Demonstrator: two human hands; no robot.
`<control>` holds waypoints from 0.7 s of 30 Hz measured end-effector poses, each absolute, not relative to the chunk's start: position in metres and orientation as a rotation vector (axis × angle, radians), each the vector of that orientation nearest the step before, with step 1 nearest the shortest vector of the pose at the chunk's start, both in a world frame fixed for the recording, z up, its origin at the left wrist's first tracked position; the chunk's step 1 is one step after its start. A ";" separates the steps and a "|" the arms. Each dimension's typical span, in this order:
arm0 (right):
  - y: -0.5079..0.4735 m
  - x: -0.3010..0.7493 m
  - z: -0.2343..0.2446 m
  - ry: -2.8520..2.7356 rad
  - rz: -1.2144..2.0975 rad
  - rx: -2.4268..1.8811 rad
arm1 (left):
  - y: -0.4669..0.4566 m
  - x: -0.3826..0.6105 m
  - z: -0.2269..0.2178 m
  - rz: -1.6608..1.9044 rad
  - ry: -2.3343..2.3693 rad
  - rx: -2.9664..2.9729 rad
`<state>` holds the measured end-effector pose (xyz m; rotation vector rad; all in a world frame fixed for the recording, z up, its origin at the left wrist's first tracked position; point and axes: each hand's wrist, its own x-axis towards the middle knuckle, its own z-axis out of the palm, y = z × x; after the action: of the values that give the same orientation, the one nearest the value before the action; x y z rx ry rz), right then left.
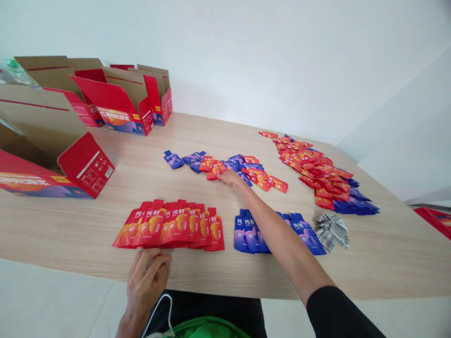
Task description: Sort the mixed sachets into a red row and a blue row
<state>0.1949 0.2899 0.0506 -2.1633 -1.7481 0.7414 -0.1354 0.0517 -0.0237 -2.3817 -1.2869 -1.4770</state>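
Red pouches (pixel 179 224) with orange shapes and white lettering lie flat in an overlapping row — tops pointing away; blue pouches (pixel 246 232), partly hidden, overlap in a row alongside; beyond lies a loose mixed scatter (pixel 216 169) — pouches askew; rightward spreads a dense two-colour heap (pixel 310 164).

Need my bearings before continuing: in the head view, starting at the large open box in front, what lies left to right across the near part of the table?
Large open box → row of red pouches → row of blue pouches → crumpled cloth.
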 end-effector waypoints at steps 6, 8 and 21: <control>0.253 0.213 0.075 -1.591 0.896 -2.096 | 0.050 -0.138 -0.020 -1.571 -1.274 -2.401; 0.234 0.221 0.088 -1.568 0.869 -2.050 | 0.048 -0.137 -0.018 -1.593 -1.294 -2.420; 0.039 0.084 0.085 -1.415 1.165 -1.212 | 0.044 -0.104 0.032 -2.316 -2.383 -2.579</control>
<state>0.0842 0.0393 0.0852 -1.2121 -1.4154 1.1645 -0.1042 0.0442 0.0323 -2.5790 -2.3830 -2.3156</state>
